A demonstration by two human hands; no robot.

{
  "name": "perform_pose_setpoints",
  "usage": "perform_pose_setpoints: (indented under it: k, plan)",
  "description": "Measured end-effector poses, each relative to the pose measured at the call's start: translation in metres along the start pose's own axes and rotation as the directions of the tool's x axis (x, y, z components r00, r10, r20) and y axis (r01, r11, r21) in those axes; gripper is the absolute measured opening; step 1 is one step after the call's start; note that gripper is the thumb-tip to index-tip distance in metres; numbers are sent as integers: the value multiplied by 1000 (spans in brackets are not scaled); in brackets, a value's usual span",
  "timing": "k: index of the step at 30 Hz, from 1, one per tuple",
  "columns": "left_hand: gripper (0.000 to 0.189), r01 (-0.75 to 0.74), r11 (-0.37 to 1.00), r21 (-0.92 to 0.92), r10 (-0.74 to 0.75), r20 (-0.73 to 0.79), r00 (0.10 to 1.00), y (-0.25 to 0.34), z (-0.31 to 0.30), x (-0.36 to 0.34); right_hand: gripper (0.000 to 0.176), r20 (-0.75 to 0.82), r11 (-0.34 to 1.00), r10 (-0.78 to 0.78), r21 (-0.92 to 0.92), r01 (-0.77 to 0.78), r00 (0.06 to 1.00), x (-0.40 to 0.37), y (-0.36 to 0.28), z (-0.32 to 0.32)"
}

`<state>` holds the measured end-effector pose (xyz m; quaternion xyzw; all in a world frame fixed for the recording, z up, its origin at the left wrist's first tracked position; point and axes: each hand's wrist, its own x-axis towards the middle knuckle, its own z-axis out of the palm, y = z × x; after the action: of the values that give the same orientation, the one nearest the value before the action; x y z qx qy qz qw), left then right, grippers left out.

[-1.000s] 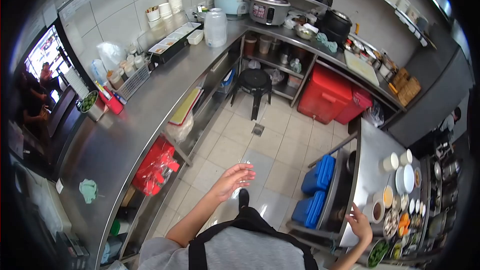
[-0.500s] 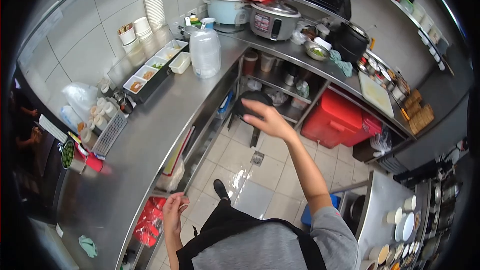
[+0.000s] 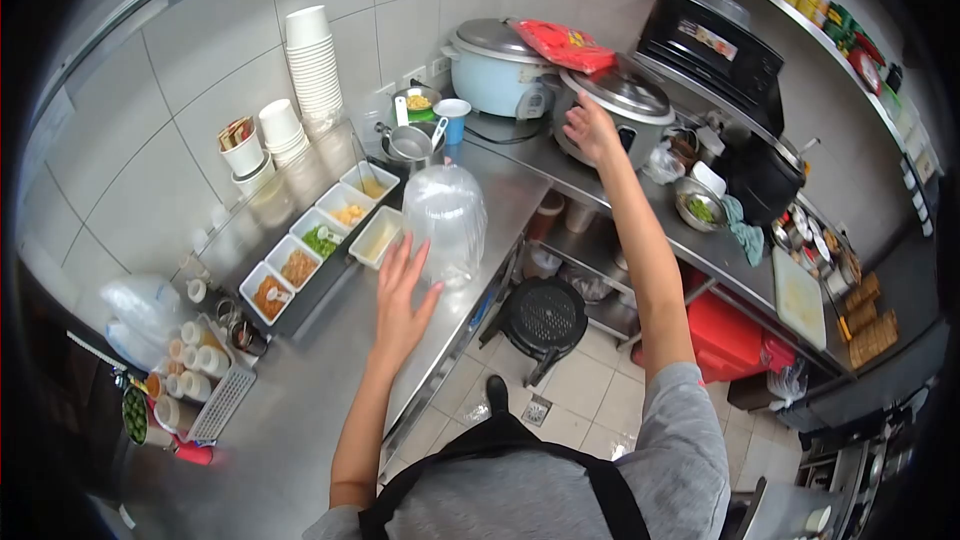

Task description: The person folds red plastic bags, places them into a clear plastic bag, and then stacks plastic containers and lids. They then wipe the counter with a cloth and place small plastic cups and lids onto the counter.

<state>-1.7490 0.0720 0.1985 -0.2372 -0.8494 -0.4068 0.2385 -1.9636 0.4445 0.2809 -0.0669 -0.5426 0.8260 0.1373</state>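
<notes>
Head view: person in grey top and black apron at a steel corner counter (image 3: 290,410), both arms out.

Left hand (image 3: 400,300) is at 9 o'clock of frame centre, palm down, fingers spread. Its grip is apart and wraps nothing. The fingertips (image 3: 408,252) sit at the lower left side of a clear bag of plastic containers (image 3: 447,220); touching or just beside, can't tell. The bag stands upright on the counter, just at 3 o'clock of the condiment tray (image 3: 320,240). The tray's white tubs run in a diagonal row, filled with orange, green and yellow bits.

Right hand (image 3: 590,130) is at 1 o'clock, arm stretched out, resting on the near left edge of the silver rice cooker (image 3: 635,90). The lid is on. Fingers are bent over the rim; can't tell if the grip is clamped or just laid on.

- Light-blue rice cooker (image 3: 497,65): 9 o'clock of the silver one, close beside it.
- Red packet (image 3: 565,42): lies across the tops of both.
- Black oven (image 3: 715,45): 2 o'clock of the silver cooker, on the shelf behind.
- Stack of paper bowls (image 3: 315,65): against the wall, 11 o'clock of the bag.
- Small pot (image 3: 410,142) and blue cup (image 3: 453,120): 12 o'clock of the bag.
- Metal bowl (image 3: 697,208) with greens: 4 o'clock of the right hand.
- Black stool (image 3: 545,315): on the floor under the counter corner.
- Red bin (image 3: 730,335): 3 o'clock of the stool.
</notes>
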Motion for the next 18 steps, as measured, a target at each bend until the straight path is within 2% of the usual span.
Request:
perform_pose_setpoints:
  k: [1, 3, 5, 6, 7, 8, 9, 10, 13, 18]
  plan:
    - [59, -1, 998, 69, 1, -8, 1000, 1, 13, 23, 81, -102, 999, -18, 26, 21, 995, 37, -3, 0]
    - [78, 49, 984, 169, -52, 13, 999, -6, 40, 47, 77, -194, 1000, -10, 3, 11, 981, 127, -7, -15]
    - [94, 128, 963, 236, -145, 58, 988, -22, 71, 57, 70, -144, 998, -56, 2, 57, 988, 235, 6, -53]
    - [97, 127, 980, 154, -125, -26, 992, -34, 87, 60, 60, -140, 963, -133, 216, 161, 981, 250, 5, -40]
    - [95, 130, 981, 146, -115, -102, 988, -35, 95, 66, 47, -210, 952, -75, 275, 133, 975, 273, 1, -38]
    - [94, 143, 980, 137, -119, -170, 978, -31, 102, 69, 45, -369, 981, 13, 184, 60, 929, 274, -9, -30]
    - [92, 157, 979, 130, -123, -238, 964, -27, 107, 72, 45, -448, 990, 71, 137, -10, 891, 280, -12, -24]
    - [86, 207, 968, 139, -164, -271, 949, -21, 112, 77, 45, -474, 990, 96, 138, -33, 875, 294, -14, -22]
    - [84, 241, 953, 184, -150, -403, 903, -23, 130, 87, 46, -545, 987, 149, 138, -87, 825, 329, -19, -20]
    - [71, 287, 952, 104, -192, -527, 828, -41, 153, 85, 47, -631, 979, 206, 134, -156, 748, 360, -34, -16]
